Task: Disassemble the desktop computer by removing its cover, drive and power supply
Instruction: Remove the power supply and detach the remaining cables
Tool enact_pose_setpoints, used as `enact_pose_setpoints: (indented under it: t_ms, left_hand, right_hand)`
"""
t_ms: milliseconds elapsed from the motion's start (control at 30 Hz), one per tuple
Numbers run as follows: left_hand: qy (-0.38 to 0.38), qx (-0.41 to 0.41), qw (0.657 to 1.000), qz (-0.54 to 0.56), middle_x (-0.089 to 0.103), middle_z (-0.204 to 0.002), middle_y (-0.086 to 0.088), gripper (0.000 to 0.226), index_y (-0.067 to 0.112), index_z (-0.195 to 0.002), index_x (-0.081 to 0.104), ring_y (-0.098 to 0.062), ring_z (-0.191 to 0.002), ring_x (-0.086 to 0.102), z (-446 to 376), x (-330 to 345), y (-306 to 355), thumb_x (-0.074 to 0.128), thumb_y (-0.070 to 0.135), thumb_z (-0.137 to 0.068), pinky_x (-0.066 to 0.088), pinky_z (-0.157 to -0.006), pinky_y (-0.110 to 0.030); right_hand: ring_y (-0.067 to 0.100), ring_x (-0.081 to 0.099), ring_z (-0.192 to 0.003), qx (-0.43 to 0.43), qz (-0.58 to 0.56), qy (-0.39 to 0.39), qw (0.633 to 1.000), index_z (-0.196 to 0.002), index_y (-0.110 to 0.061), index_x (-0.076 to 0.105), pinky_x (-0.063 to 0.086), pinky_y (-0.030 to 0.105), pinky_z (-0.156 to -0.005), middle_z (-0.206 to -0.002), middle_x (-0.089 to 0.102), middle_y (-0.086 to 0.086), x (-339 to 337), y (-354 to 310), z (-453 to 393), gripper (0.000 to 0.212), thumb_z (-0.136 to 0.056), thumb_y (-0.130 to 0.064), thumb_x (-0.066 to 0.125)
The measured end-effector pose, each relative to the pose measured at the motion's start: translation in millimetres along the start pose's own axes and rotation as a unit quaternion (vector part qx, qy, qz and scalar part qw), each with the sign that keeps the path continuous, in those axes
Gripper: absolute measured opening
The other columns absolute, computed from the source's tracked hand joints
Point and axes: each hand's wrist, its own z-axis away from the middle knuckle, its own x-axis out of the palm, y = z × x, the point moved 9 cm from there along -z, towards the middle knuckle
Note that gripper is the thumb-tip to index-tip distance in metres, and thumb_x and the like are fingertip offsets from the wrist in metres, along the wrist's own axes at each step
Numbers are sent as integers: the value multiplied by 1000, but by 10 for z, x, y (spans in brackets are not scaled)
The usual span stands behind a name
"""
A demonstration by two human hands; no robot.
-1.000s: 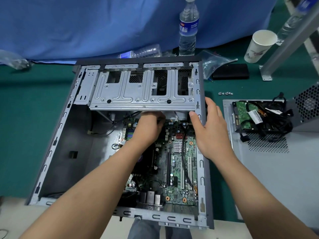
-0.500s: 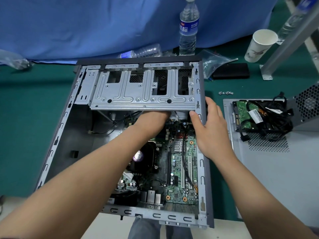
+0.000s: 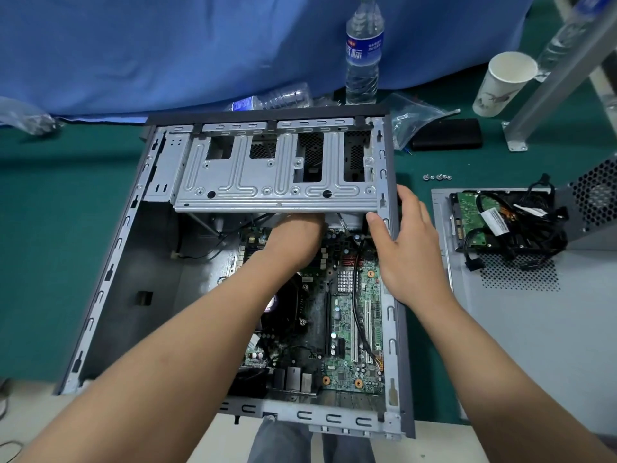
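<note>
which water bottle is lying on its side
The clear bottle behind the computer case lies flat; the labelled bottle to its right stands upright.

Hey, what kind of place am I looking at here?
Probably a makeshift repair or teardown bench rather than an office desk. An opened grey metal computer case lies on a green felt-covered table, a removed hard drive with black cables rests on the detached grey side panel, and loose silver screws sit nearby.
</note>
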Motion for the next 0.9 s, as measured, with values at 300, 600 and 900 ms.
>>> enact_pose_setpoints:
  t_ms: [300, 600, 900]
  left_hand:
    - [-38, 30, 998, 47, 58, -109, -21, 22, 2, -113, 55, -35, -96, 56, 4, 0, -22, 46, 3, -93, 48, -81, -47]
    - [-16, -28, 999, 25, 53, -129, -18, 32, 9, -130, 47, -36, -112, 54, -58, 50, -89, 41, 20, -100, 44, -86, -40]
    - [-40, 20, 996, 73, 58, -98, -24, 14, -2, -98, 56, -36, -87, 55, 47, 21, -43, 46, -3, -89, 47, -76, -46]
  right_hand:
    - [15, 34, -125, -1, 1, 2, 1000, -145, -17, 28, 18, 9, -88, -139, 40, 1, -6, 4, -1, 55, -96, -33, 47]
    - [15, 35, -125, -3, 1, 4, 1000, -145, -16, 28, 18, 9, -87, -139, 40, 1, -8, -6, -5, 55, -96, -32, 47]
    - [14, 36, -123, -3, -1, 2, 1000, -145, -17, 28, 18, 8, -86, -138, 41, 0, -1, -2, -9, 54, -96, -33, 47]
